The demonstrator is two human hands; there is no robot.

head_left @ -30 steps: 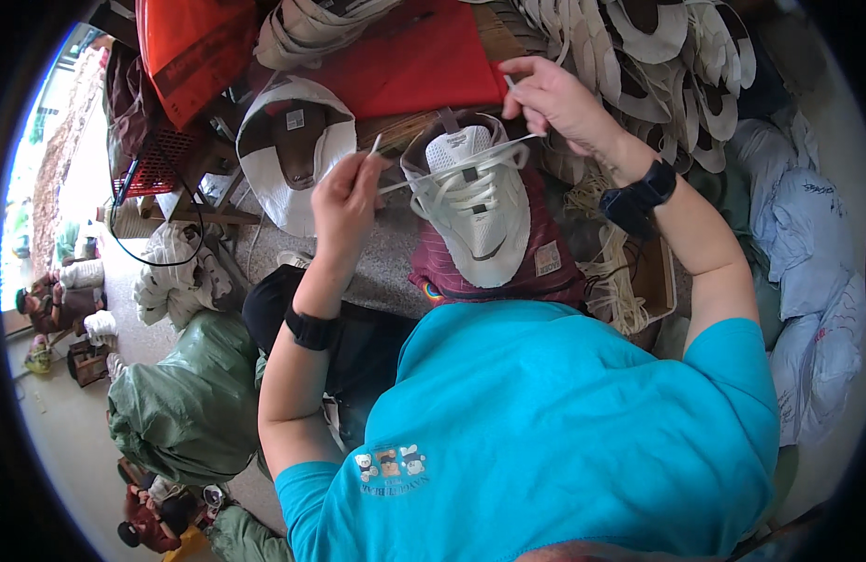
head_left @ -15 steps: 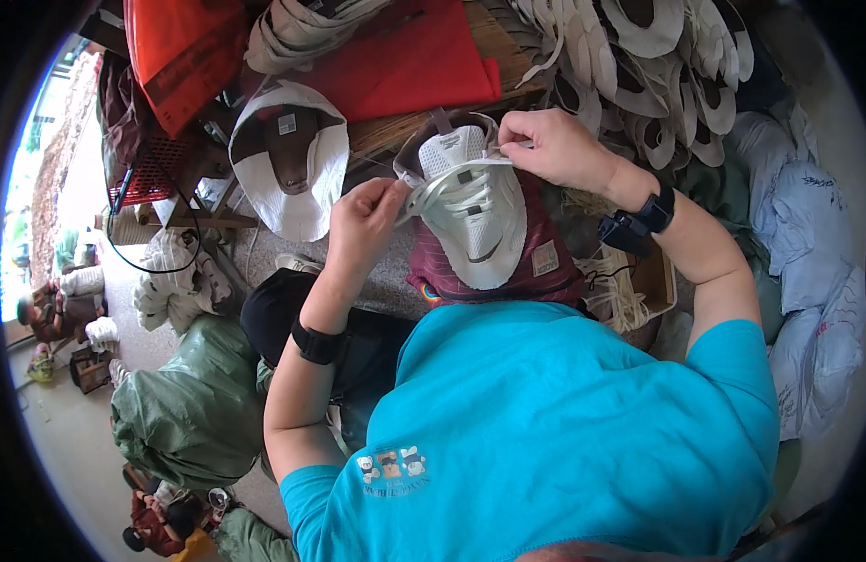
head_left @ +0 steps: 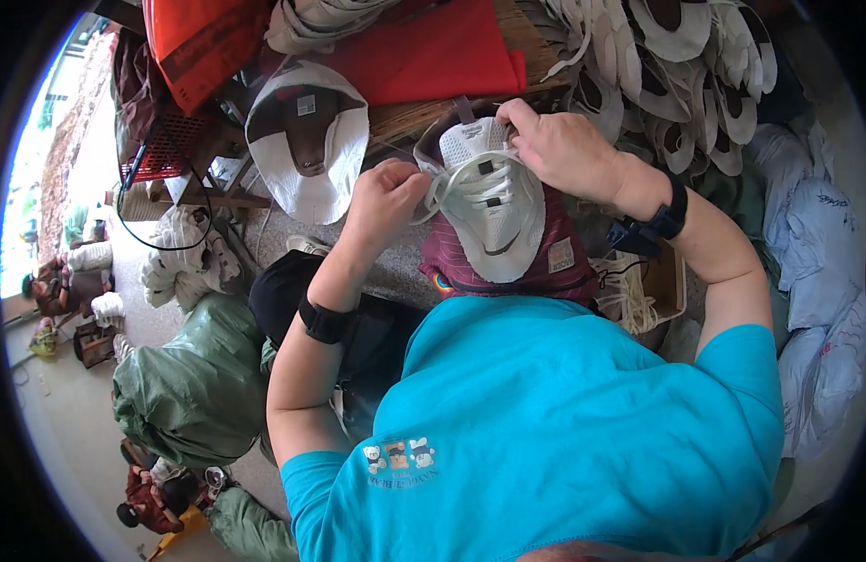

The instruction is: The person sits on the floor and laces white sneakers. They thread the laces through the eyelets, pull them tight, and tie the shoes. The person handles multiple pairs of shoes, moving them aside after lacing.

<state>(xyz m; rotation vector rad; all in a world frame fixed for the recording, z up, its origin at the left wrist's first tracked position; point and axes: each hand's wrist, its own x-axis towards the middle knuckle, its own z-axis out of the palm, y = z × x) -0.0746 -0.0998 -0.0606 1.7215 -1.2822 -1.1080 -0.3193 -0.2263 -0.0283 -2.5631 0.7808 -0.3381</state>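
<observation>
A white sneaker upper [head_left: 497,245] with a perforated tongue rests over a maroon cloth [head_left: 569,258] in front of me, its toe toward my body. A flat white shoelace [head_left: 494,187] runs across its eyelets. My left hand [head_left: 388,195] is closed beside the upper's left edge, pinching the lace near a loop. At the top right eyelets, my right hand [head_left: 573,157] is closed with thumb and finger on the lace; its fingertips are partly hidden. Another white upper with a brown lining [head_left: 344,178] lies to the left of my left hand.
A wooden bench [head_left: 433,117] bears red material [head_left: 452,61] and stacked uppers [head_left: 321,23]. Many more uppers [head_left: 672,103] hang at the far right. A box of loose laces [head_left: 630,295] stands right of the maroon cloth. Green sacks [head_left: 185,389] and seated people [head_left: 157,501] are at left.
The view has shifted slightly, moving the scene rightward. My right hand has turned over more, knuckles up, against the upper's eyelets. The lace, stretched straight across before, now curves in a looser loop.
</observation>
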